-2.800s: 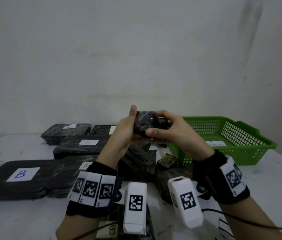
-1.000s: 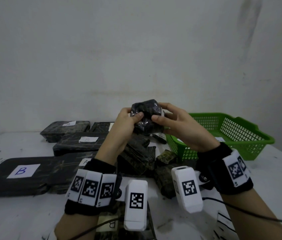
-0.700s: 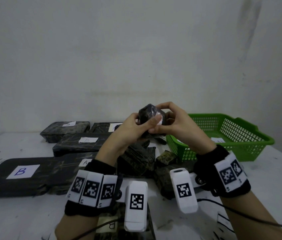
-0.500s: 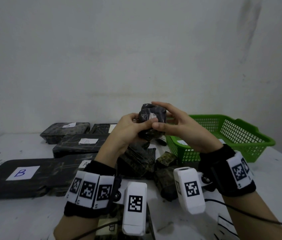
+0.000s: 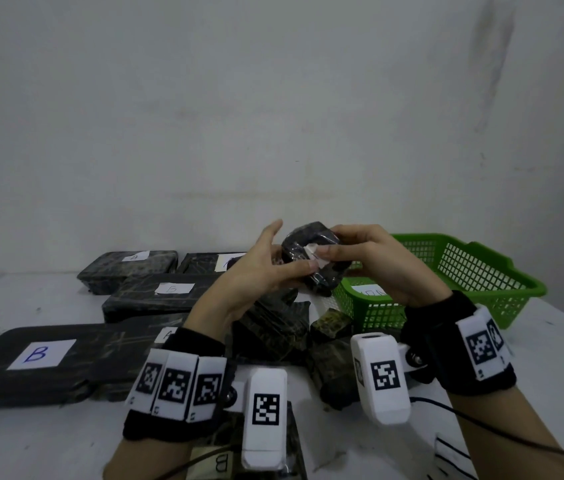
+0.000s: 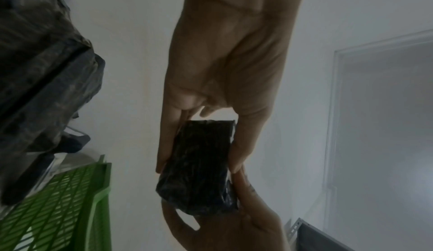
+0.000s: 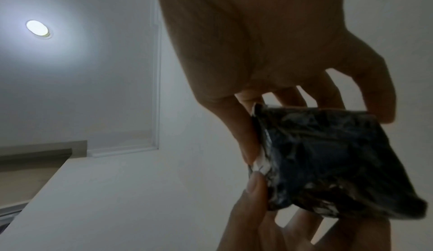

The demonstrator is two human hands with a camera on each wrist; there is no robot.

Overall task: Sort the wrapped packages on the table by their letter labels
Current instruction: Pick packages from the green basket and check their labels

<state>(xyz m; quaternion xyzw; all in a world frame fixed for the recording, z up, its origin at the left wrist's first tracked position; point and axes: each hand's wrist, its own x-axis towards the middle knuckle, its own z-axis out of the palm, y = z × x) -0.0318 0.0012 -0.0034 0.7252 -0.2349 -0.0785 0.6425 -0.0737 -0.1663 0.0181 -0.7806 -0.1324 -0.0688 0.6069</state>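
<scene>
A small dark wrapped package point(image 5: 318, 271) is held up above the table between both hands. Its crumpled white label point(image 5: 311, 253) faces me, and the letter is unreadable. My left hand point(image 5: 273, 268) pinches the package's left side with the thumb, while its index finger points up, off the wrap. My right hand point(image 5: 353, 251) curls over the top, thumb tip on the label. The left wrist view shows the package point(image 6: 199, 168) squeezed between thumb and fingers. In the right wrist view the package point(image 7: 328, 162) sits under the curled fingers.
A green basket point(image 5: 481, 271) stands at the right with a paper inside. Flat dark packages lie at the left, one labelled B point(image 5: 38, 355), others point(image 5: 156, 296) behind it. A pile of smaller packages point(image 5: 273, 327) lies under my hands. Another B package point(image 5: 221, 462) is at the near edge.
The package has been turned over between my hands, so its white label now faces me. It sits slightly lower, and my left index finger has lifted off it.
</scene>
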